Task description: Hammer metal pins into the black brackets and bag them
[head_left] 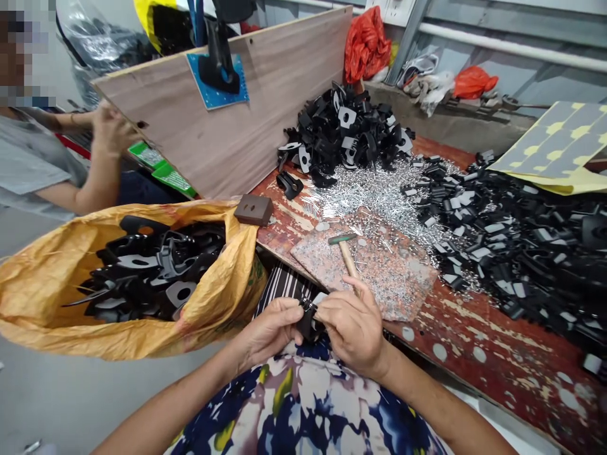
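Just above my lap, my left hand [277,325] is closed on a small black plastic part [309,319] with a bit of metal at its top. My right hand [353,325] pinches at the same part from the other side, its fingers covering much of it. A hammer [349,256] with a green head and wooden handle lies on a speckled stone slab [313,253]. Its handle runs down to my right hand's raised finger; I cannot tell whether they touch.
Metal pins [374,196] are heaped behind the slab, with black clips [351,126] beyond and small black pieces [512,246] at right. A yellow sack [42,259] of black parts stands left, beside a brown block [253,210]. A wooden board [265,76] separates another person [52,151].
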Action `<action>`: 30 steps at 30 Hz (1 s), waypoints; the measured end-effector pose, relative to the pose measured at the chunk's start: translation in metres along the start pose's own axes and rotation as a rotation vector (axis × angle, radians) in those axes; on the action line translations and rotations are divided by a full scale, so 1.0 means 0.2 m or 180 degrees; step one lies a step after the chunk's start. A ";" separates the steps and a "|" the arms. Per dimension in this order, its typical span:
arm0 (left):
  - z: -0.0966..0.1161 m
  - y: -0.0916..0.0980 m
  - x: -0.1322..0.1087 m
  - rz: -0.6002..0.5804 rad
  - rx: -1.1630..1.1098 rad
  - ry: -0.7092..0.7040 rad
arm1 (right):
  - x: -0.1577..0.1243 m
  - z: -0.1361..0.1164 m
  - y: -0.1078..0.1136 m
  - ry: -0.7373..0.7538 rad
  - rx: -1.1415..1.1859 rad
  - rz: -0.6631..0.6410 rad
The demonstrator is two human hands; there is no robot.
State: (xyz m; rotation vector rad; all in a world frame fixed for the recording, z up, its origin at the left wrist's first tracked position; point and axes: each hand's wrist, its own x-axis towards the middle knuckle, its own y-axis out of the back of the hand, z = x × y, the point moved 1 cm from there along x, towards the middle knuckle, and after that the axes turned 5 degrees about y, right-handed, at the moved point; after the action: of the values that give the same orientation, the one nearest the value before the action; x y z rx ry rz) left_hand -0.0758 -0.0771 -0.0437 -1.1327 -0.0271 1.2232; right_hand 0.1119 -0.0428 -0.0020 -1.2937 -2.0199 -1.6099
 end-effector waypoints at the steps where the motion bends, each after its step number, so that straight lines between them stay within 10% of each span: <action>1: 0.00 0.00 -0.01 -0.0026 -0.0026 0.0033 | 0.00 -0.01 0.00 -0.0007 0.0022 -0.0001; 7: 0.08 0.01 -0.07 -0.0646 0.0552 0.0509 | 0.00 -0.03 0.04 0.0088 0.0180 -0.0003; 17: 0.08 -0.07 -0.12 -0.0151 0.0200 0.0459 | 0.05 -0.02 0.08 -0.0318 0.0540 0.0319; 22: 0.07 -0.03 -0.11 0.0199 0.0288 -0.0282 | 0.05 -0.03 0.06 -0.0067 0.0124 0.0199; 30: 0.16 0.00 -0.08 0.1119 0.2847 -0.1658 | 0.04 0.08 0.06 -0.0908 -0.0476 -0.0787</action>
State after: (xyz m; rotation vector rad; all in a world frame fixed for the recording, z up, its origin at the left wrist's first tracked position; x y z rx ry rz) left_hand -0.1009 -0.0681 -0.0185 -0.0254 0.3088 1.5763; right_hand 0.1215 -0.0253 0.0044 -1.4454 -2.3472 -1.8018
